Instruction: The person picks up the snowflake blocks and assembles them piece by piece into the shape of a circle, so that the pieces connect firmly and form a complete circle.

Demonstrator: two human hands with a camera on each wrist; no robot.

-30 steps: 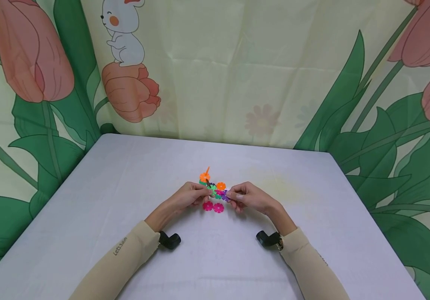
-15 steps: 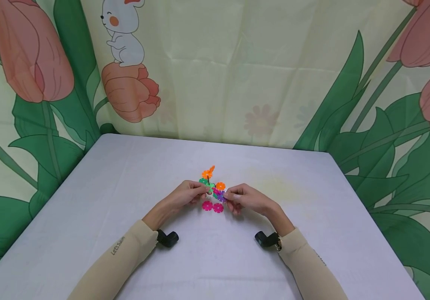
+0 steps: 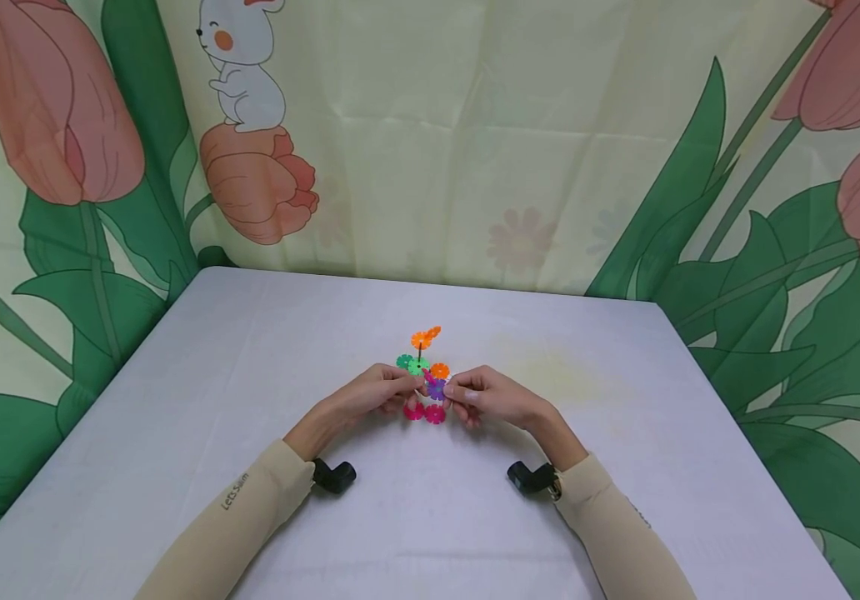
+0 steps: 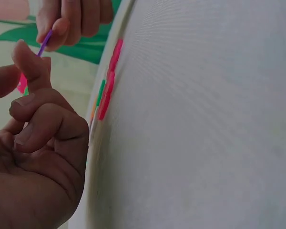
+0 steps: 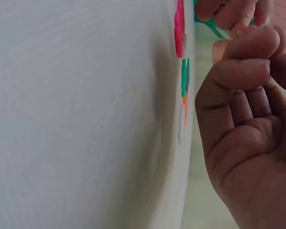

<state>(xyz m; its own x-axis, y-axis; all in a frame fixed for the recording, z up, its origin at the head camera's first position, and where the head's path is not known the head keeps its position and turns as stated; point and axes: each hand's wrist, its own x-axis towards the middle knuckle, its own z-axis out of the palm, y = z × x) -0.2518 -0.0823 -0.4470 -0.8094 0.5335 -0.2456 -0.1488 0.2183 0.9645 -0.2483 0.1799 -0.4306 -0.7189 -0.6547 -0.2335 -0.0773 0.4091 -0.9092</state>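
Several flower-shaped plastic discs are joined into one piece between the hands, just above the table. My left hand point(image 3: 381, 390) pinches this piece near a light green disc point(image 3: 418, 367). Above that disc, a dark stem carries an orange disc point(image 3: 421, 340) with a second orange one tilted beside it. My right hand point(image 3: 492, 396) pinches a purple disc point(image 3: 437, 389) between thumb and fingertip. The purple disc is edge-on in the left wrist view, and a pink disc point(image 3: 429, 377) sits between it and the green. Fingers partly cover where the discs meet.
Two pink discs point(image 3: 435, 414) lie side by side on the white table point(image 3: 430, 517), just below the hands. An orange disc point(image 3: 440, 371) lies behind the joined piece. A teal disc point(image 3: 405, 361) shows at its left; whether it is attached is unclear. A printed curtain point(image 3: 415, 150) hangs behind.
The joined piece has turned in my hands: its orange top has swung up and to the right, and the stem now stands nearly upright. The purple disc has shifted slightly left with my right fingertips.
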